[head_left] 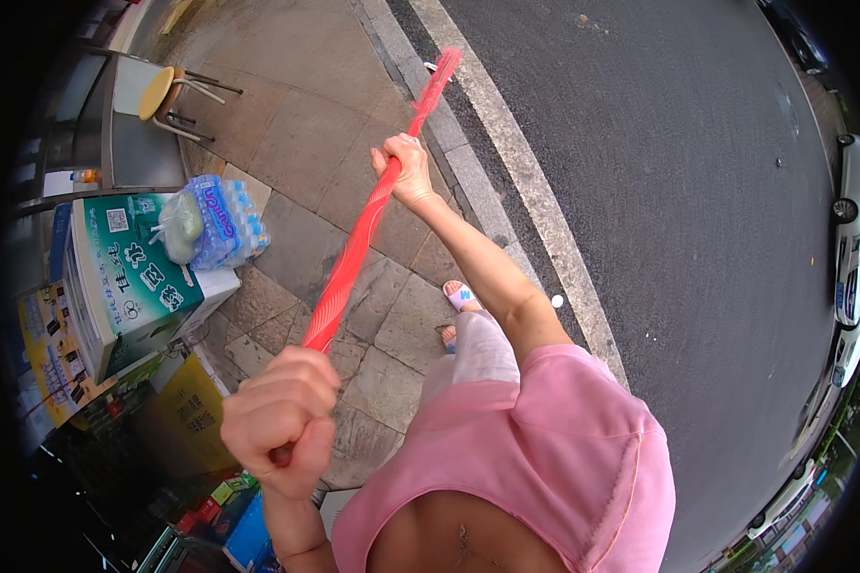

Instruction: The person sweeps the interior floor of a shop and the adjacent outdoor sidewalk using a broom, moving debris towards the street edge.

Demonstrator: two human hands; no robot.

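A broom with a red, white-lined handle (347, 272) slants across the view, held in both hands. My left hand (283, 419) is closed around the handle's upper end, close to the camera. Further down the shaft, my right hand (406, 166) grips it with the arm stretched out. The red bristle head (437, 82) is blurred and seen edge-on, over the kerb beside the road's white line. A small white scrap (431, 66) shows right beside the bristles, partly hidden by them.
Stone paving (394, 301) lies under my slippered feet (461, 295). To the left stand a stool (159, 93), a green-and-white chest (140, 265), shrink-wrapped water bottles (222, 222) and a plastic bag (180, 228). A granite kerb (473, 168) borders the asphalt road (659, 215); parked cars (851, 236) line its far side.
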